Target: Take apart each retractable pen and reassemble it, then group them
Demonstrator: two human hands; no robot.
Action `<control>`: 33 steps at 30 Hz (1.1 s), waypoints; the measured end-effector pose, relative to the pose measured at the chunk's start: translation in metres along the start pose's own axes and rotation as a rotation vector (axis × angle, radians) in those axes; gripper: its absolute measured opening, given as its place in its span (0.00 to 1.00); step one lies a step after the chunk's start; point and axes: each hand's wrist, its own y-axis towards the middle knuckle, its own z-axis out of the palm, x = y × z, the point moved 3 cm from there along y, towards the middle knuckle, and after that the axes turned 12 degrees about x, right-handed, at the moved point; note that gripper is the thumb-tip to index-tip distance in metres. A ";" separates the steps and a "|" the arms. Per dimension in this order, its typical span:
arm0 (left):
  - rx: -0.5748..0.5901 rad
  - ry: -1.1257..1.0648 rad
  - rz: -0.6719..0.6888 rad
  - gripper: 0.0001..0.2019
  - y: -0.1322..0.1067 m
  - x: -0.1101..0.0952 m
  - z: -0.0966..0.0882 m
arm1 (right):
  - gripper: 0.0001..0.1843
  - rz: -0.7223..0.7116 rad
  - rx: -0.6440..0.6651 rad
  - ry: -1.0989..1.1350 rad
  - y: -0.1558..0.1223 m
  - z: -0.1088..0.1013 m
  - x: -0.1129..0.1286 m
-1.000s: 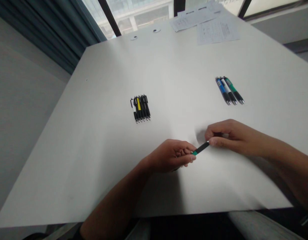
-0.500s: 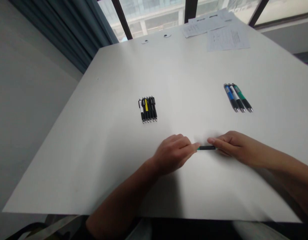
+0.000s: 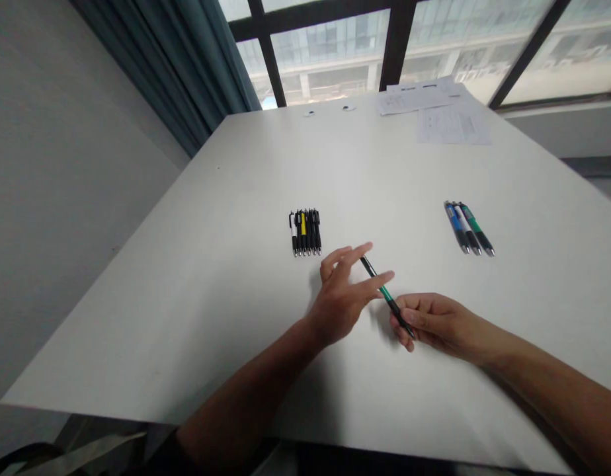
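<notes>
A green and black pen (image 3: 387, 293) slants over the table, its lower black end pinched in my right hand (image 3: 429, 322). My left hand (image 3: 341, 296) has its fingers spread beside the pen's upper part; the forefinger reaches near the top end and another finger crosses the green barrel. Whether those fingers touch the pen I cannot tell. Just beyond my left hand lies a tight row of several pens (image 3: 305, 233), mostly black, with one white and one yellow. Farther right rest three thicker pens, a blue one (image 3: 456, 225), a white one (image 3: 467, 228) and a green one (image 3: 477, 228).
The white table (image 3: 226, 264) stretches to the window. Sheets of paper (image 3: 451, 122) lie at its far right, and two small white items with dark spots, one of them a scrap (image 3: 348, 108), sit near the far edge. A blue curtain (image 3: 181, 73) hangs at the left.
The pen has turned from lying level between both hands to a slant. My left hand's fingers have let go and spread apart. The view has tilted up, showing more window.
</notes>
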 end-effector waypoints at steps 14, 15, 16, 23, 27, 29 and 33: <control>-0.048 -1.302 -0.566 0.40 0.011 0.017 0.021 | 0.17 -0.112 -0.052 0.004 0.014 0.007 -0.002; -0.014 -1.319 -0.556 0.44 0.011 0.016 0.022 | 0.16 -0.117 -0.052 0.008 0.015 0.007 -0.002; 0.015 -1.333 -0.545 0.47 0.011 0.016 0.022 | 0.16 -0.120 -0.047 0.013 0.016 0.008 -0.002; 0.115 -1.400 -0.493 0.46 0.014 0.019 0.023 | 0.15 -0.095 -0.020 0.093 0.023 0.008 -0.006; 0.160 -1.428 -0.484 0.46 0.015 0.022 0.022 | 0.14 -0.109 -0.016 0.137 0.026 0.008 -0.006; 0.164 -1.436 -0.486 0.48 0.015 0.023 0.022 | 0.13 -0.108 -0.017 0.165 0.026 0.009 -0.005; 0.163 -1.444 -0.492 0.51 0.015 0.023 0.024 | 0.14 -0.085 -0.025 0.201 0.025 0.009 -0.006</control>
